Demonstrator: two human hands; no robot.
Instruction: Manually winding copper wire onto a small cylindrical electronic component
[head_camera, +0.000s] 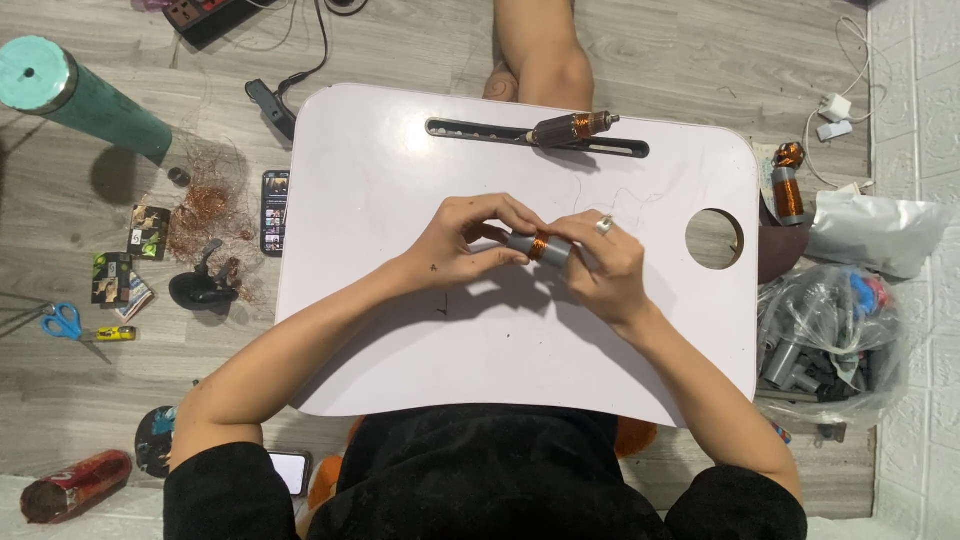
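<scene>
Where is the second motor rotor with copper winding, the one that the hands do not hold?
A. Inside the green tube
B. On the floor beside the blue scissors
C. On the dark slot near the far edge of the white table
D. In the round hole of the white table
C. The second rotor lies across the dark slot at the far edge of the white table, while both hands hold another rotor at the middle.

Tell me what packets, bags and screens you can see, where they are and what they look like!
Phone: floor, left of the white table; dark, lit screen.
Second phone: floor by the left elbow; bright white screen.
Small packets: floor, far left; dark with green.
Clear plastic bag: floor, right; holds grey parts.
White bag: right, above the clear one.
</scene>
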